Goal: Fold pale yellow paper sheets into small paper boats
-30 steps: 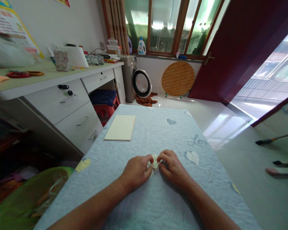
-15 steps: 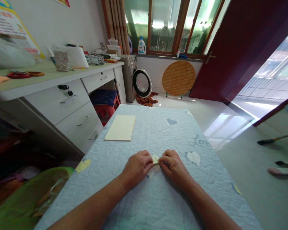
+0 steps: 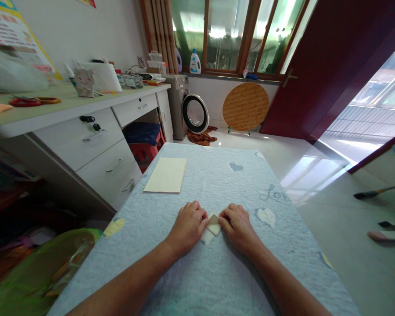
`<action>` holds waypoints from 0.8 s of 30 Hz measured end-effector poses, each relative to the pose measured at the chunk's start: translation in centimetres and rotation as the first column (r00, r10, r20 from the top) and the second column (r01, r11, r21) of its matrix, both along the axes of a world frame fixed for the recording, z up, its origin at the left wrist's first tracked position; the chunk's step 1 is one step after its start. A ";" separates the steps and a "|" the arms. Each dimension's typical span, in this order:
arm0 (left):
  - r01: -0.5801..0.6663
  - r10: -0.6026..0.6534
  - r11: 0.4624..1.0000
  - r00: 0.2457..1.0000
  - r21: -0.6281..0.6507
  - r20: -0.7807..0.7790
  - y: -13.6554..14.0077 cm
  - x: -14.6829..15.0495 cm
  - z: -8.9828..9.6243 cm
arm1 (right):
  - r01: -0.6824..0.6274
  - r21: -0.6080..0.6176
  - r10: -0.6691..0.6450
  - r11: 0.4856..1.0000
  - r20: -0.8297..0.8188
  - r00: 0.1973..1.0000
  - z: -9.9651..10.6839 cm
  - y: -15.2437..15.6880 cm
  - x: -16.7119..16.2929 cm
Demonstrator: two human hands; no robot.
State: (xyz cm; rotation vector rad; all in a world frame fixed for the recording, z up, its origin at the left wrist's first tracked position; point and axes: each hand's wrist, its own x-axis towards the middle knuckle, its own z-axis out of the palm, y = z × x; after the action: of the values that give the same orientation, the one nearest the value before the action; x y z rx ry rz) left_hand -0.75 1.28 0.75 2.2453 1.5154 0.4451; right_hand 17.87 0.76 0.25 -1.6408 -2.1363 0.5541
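The folded paper piece lies directly between the two hands, low over the blue cloth that covers the worktop. From the left hand it sits just to the right; from the right hand it sits just to the left — neither hand is clearly nearer, since both meet it at its side edges. The fingers of each hand are closed in a pinch, thumb against fingertips, grasping opposite edges of the piece. One peak points away from the person and one corner points back toward them, so the visible part runs across the line joining the hands; its true long axis I cannot tell, as the fingers cover both sides. A larger cream sheet or pad lies flat beyond the left hand, well apart from the fingers — untouched by either hand.
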 end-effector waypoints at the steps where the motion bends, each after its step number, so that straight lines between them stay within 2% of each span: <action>1: -0.003 0.003 1.000 1.000 0.004 -0.011 0.0 0.1 0.0 | 0.009 0.002 -0.009 1.000 0.010 1.000 -0.1 0.0 -0.1; 24: -0.068 0.070 0.998 0.983 0.020 -0.169 -0.4 0.8 0.5 | 0.131 0.040 -0.136 0.991 0.166 0.977 -0.3 0.1 -0.9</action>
State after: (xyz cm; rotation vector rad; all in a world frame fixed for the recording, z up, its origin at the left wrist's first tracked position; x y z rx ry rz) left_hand 0.05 0.88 1.21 2.2974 1.6832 0.2910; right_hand 16.96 0.83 -0.01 -1.8574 -2.1180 0.3527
